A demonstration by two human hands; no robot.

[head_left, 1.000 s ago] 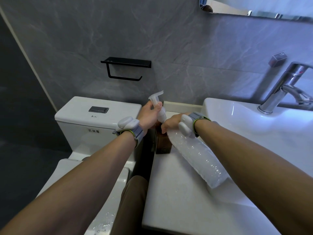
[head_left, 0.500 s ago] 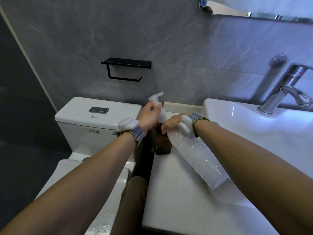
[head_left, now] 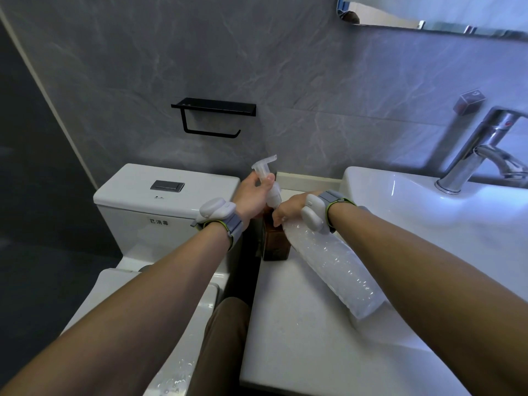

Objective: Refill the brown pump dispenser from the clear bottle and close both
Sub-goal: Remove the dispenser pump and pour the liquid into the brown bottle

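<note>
The brown pump dispenser (head_left: 275, 244) stands upright on the white counter (head_left: 300, 324) next to the toilet tank. My left hand (head_left: 253, 195) grips the clear pump head (head_left: 264, 170), tilted to the left above the dispenser's neck. My right hand (head_left: 293, 208) holds the clear bottle (head_left: 331, 264) near its neck. The bottle is tipped with its mouth down over the dispenser's top and its base pointing toward me. Both hands hide the dispenser's opening and the bottle's mouth.
A white toilet tank (head_left: 160, 201) with a flush button is to the left, its seat below. A white basin (head_left: 428, 212) with a chrome faucet (head_left: 480, 150) is to the right. A black paper holder (head_left: 214, 115) hangs on the grey wall.
Almost nothing differs. Both hands keep their grip and the bottle stays tipped over the dispenser; the view has shifted very slightly.
</note>
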